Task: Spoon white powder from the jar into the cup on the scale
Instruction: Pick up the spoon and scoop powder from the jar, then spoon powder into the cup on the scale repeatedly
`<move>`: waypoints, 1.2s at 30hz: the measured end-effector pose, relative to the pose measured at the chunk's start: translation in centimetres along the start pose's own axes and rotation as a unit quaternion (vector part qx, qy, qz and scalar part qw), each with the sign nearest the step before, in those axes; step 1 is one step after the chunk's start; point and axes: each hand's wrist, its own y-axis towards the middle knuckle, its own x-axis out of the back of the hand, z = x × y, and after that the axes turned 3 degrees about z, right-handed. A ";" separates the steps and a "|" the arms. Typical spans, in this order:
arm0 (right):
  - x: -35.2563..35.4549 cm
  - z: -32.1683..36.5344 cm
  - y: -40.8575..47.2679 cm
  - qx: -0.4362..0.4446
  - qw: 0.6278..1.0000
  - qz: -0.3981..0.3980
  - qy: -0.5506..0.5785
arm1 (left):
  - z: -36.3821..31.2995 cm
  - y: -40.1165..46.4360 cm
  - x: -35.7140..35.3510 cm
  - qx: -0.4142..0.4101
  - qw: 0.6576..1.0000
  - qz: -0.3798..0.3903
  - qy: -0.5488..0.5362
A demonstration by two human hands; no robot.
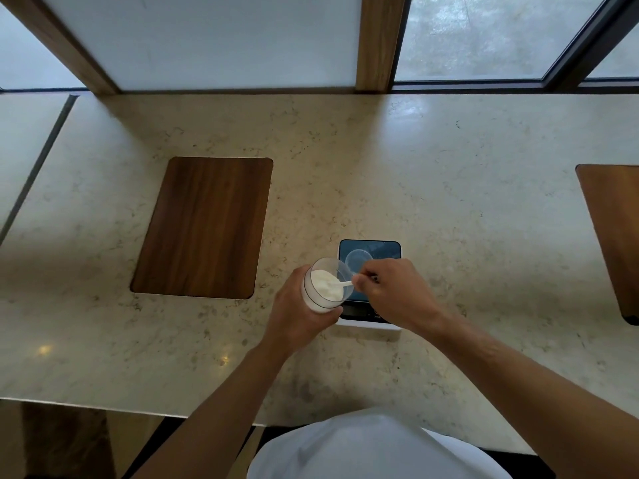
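Note:
My left hand (294, 311) grips a clear jar (323, 286) of white powder, tilted toward the right and held just left of the scale. A small white spoon (340, 284) is pinched in my right hand (390, 292), its bowl dipped into the powder inside the jar. Behind the jar sits a small clear cup (359, 260) on the dark platform of the scale (389, 250). My right hand covers the front of the scale and its display.
The scale rests on a pale stone counter (449, 188). A dark wooden inlay panel (204, 226) lies to the left, and another wooden panel (612, 233) at the right edge. Windows and wooden posts line the back. The counter's front edge runs below my arms.

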 end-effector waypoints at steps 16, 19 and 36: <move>1.5 -1.2 -0.1 -0.029 0.997 -0.033 0.059 | -0.3 0.4 -0.5 0.015 0.999 -0.034 -0.009; 2.0 -1.2 -0.2 -0.026 0.997 -0.036 0.067 | -0.2 0.4 -0.5 0.024 0.999 -0.036 -0.005; 4.8 -2.8 -0.2 -0.032 0.992 -0.077 0.093 | 0.8 0.0 0.5 0.047 0.998 -0.050 -0.003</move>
